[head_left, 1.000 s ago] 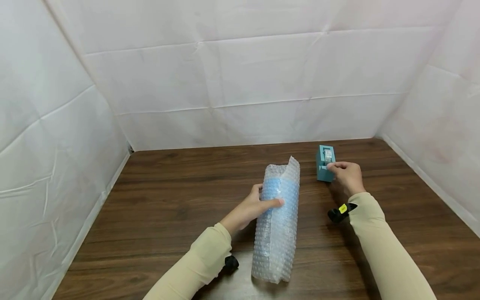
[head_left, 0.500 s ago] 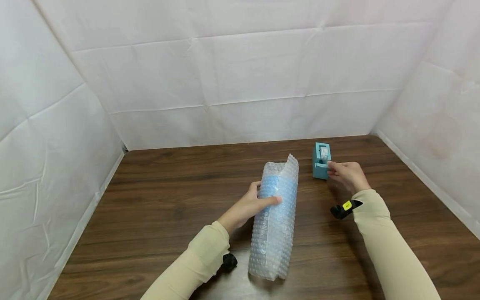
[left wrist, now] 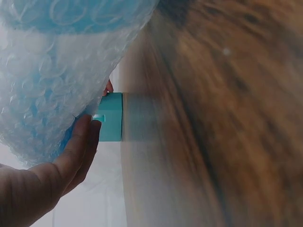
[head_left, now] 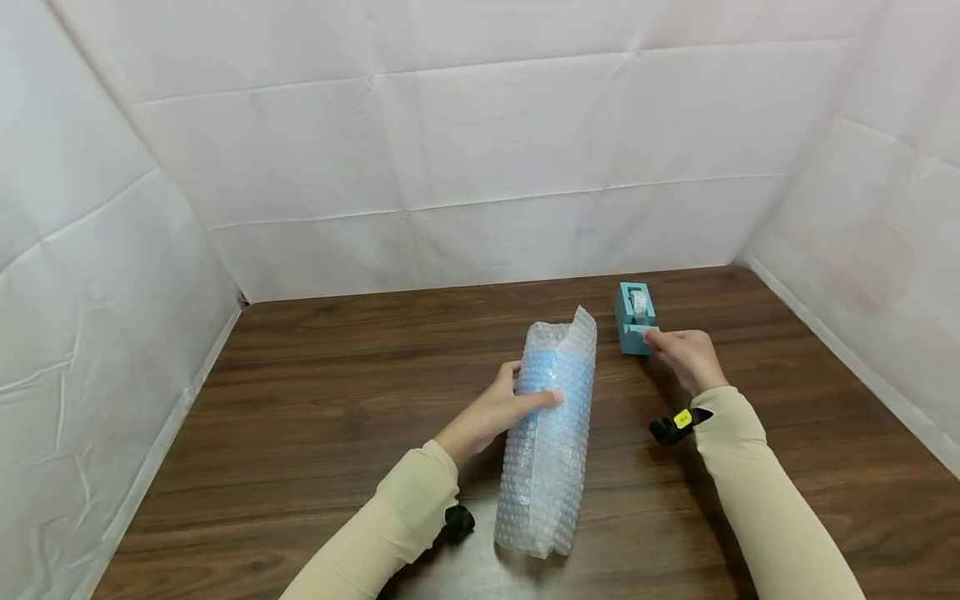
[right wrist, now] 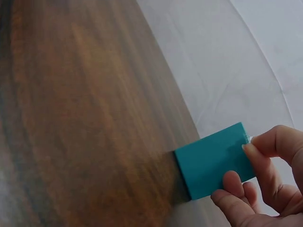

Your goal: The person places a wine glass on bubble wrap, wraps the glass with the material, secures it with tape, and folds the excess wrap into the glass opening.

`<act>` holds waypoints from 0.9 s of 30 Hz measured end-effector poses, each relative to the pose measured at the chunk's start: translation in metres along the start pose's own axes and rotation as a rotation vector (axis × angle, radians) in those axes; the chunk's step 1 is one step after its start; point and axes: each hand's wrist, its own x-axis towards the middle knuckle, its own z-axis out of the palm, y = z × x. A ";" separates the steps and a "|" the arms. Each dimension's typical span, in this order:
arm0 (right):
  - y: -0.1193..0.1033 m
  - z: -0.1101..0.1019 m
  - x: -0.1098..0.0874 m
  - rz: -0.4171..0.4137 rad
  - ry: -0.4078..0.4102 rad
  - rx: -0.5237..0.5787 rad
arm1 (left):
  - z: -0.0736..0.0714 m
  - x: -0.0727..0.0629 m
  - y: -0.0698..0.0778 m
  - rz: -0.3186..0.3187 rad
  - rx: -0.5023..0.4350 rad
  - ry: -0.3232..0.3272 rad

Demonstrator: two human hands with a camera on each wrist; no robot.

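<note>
A roll of bubble wrap (head_left: 543,483) with a blue layer inside lies lengthwise on the table, its upper edge sticking up at one corner. My left hand (head_left: 491,415) holds it from the left side, thumb across the top; the left wrist view has the left hand's fingers (left wrist: 78,142) against the wrap. To the right and farther back is a small teal tape dispenser (head_left: 624,321) with a clear tape roll. My right hand (head_left: 688,357) pinches the tape end at its front edge. In the right wrist view a clear sliver of tape (right wrist: 248,140) shows between thumb and forefinger.
The dark wood table (head_left: 337,400) is enclosed by white cloth walls (head_left: 487,150) at the back, left and right. Black wrist straps sit on both arms; the right camera (head_left: 667,429) hangs close over the table.
The right hand, pinching the tape, has shifted slightly from the dispenser's right side down to its front edge. The left hand keeps its hold on the bubble wrap. The head view has panned slightly.
</note>
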 end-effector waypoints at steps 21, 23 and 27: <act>0.012 0.016 0.010 -0.248 0.194 -0.437 | 0.004 0.001 0.004 -0.015 0.013 0.016; 0.012 0.014 0.009 -0.248 0.161 -0.457 | 0.005 0.002 0.005 -0.015 0.014 0.013; -0.002 0.007 0.005 -0.246 0.060 -0.470 | 0.001 0.003 0.007 -0.010 0.000 0.022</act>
